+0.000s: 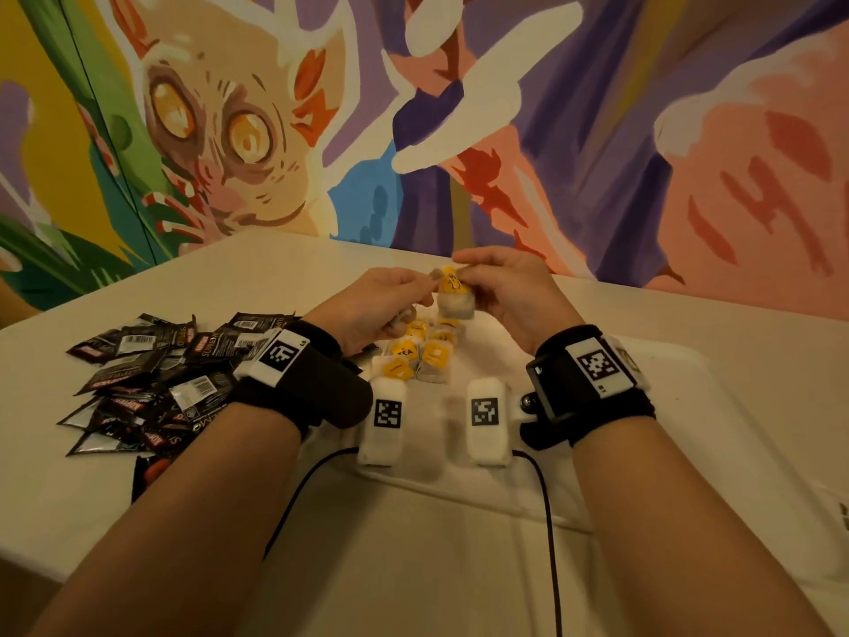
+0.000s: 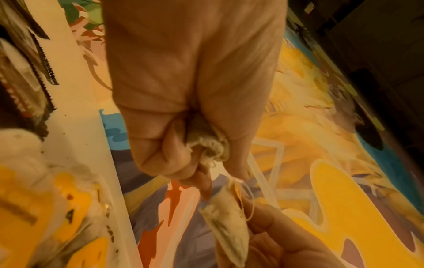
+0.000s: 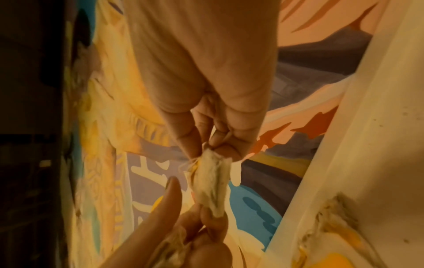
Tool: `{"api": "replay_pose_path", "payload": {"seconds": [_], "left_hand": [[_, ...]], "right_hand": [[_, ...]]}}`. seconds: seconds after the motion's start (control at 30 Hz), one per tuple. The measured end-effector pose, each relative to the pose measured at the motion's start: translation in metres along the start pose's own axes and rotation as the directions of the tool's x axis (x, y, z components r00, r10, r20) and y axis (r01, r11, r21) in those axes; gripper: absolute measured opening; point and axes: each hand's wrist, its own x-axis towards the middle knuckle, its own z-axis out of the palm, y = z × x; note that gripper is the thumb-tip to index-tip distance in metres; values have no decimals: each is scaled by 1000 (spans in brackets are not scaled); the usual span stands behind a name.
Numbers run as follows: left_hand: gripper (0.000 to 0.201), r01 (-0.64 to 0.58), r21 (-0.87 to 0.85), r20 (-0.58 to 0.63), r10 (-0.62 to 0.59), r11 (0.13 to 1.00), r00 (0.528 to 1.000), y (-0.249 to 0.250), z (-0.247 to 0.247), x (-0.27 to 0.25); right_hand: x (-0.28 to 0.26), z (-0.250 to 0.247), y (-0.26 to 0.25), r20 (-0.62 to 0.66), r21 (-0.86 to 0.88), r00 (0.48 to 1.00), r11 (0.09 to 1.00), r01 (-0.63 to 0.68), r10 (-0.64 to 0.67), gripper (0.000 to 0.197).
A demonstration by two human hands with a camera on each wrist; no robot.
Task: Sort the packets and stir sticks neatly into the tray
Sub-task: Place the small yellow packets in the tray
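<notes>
Both hands are raised over the white tray [image 1: 565, 517]. My right hand [image 1: 478, 278] pinches the top of a tea bag [image 1: 452, 294] with a yellow tag; in the right wrist view the same bag [image 3: 211, 183] hangs from its fingertips [image 3: 229, 152]. My left hand [image 1: 399, 291] touches that bag from the left, and its curled fingers grip a second, crumpled tea bag [image 2: 206, 145] in the palm. Below the hands a pile of yellow-tagged tea bags [image 1: 422, 356] lies in the tray.
A heap of black foil packets [image 1: 151, 374] is spread over the cream table [image 1: 413, 567] to the left of the tray. A black cable [image 1: 549, 521] runs across the table towards me. A painted wall [image 1: 597, 131] rises just behind the table's far edge.
</notes>
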Motion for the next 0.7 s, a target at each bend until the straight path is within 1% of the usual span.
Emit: {"api": "replay_pose_path", "payload": {"seconds": [0.07, 0.13, 0.23, 0.33, 0.37, 0.43, 0.5, 0.53, 0.6, 0.7], "left_hand": [[20, -19, 21, -3, 19, 1000, 1000, 1, 1, -2], [18, -36, -2, -25, 36, 999, 999, 3, 2, -4], [18, -41, -35, -51, 39, 999, 998, 5, 0, -6], [18, -60, -52, -91, 55, 997, 994, 7, -2, -9], [20, -70, -102, -120, 57, 992, 991, 10, -4, -10], [25, -94, -283, -159, 50, 954, 986, 15, -9, -11], [30, -108, -469, -161, 35, 877, 986, 20, -16, -12], [31, -111, -535, -154, 33, 837, 988, 21, -19, -13], [33, -104, -618, -129, 30, 779, 991, 22, -24, -15], [34, -44, -658, -81, -13, 751, 997, 24, -25, -21]], "right_hand": [[0, 1, 0, -28, -38, 1000, 999, 10, -11, 15], [0, 3, 2, -29, -45, 999, 999, -14, 13, 11], [-6, 6, -1, 33, -48, 989, 989, -140, 142, 2], [-12, 6, -5, 51, -84, 959, 958, -275, 280, 15], [-14, 4, -5, 52, -104, 945, 943, -315, 322, 17], [-18, 3, -3, 59, -175, 907, 899, -401, 416, 17], [-22, 2, 0, 68, -265, 850, 831, -489, 522, 17], [-23, 4, 1, 67, -306, 823, 797, -521, 564, 17], [-24, 8, 0, 54, -384, 787, 740, -552, 615, 19], [-25, 20, -2, 27, -468, 763, 683, -562, 646, 21]]}}
